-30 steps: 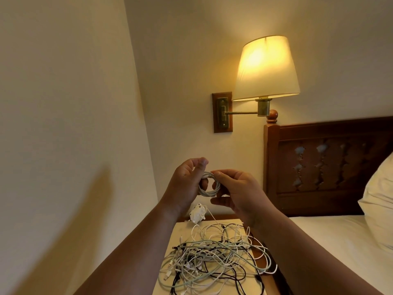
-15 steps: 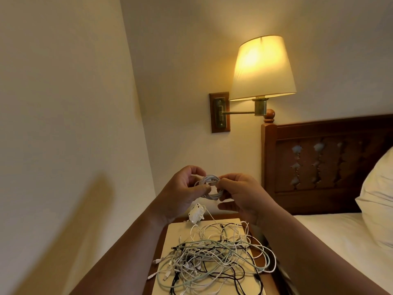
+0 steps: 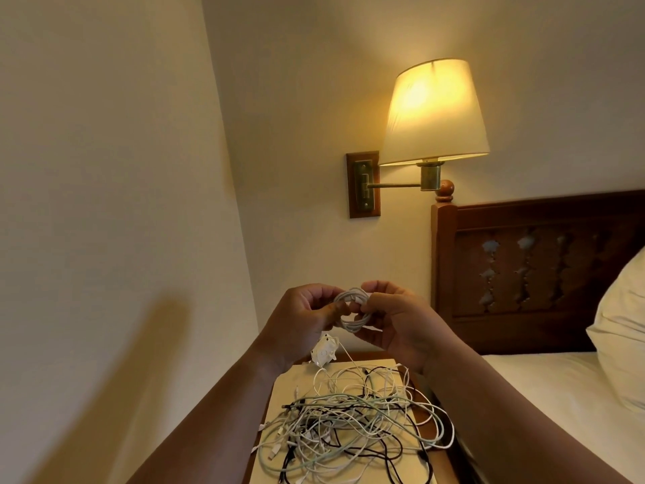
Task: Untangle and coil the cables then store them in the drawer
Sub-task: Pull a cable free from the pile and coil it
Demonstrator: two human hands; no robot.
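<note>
A small coil of white cable (image 3: 352, 310) is held in the air between both hands. My left hand (image 3: 303, 317) pinches its left side, and my right hand (image 3: 401, 319) grips the right side, fingers curled around the loops. A white charger plug (image 3: 324, 354) hangs just under the coil on a thin lead. Below, a tangle of white, pale green and black cables (image 3: 352, 424) lies on the nightstand top (image 3: 279, 396). No drawer is in view.
A lit wall lamp (image 3: 432, 113) on a brass arm hangs above the nightstand. A dark wooden headboard (image 3: 534, 270), a white mattress (image 3: 544, 389) and a pillow (image 3: 624, 330) are to the right. A bare wall closes in on the left.
Both hands have dropped lower with the coil. The coil looks tighter, and my right fingers have shifted around its right side.
</note>
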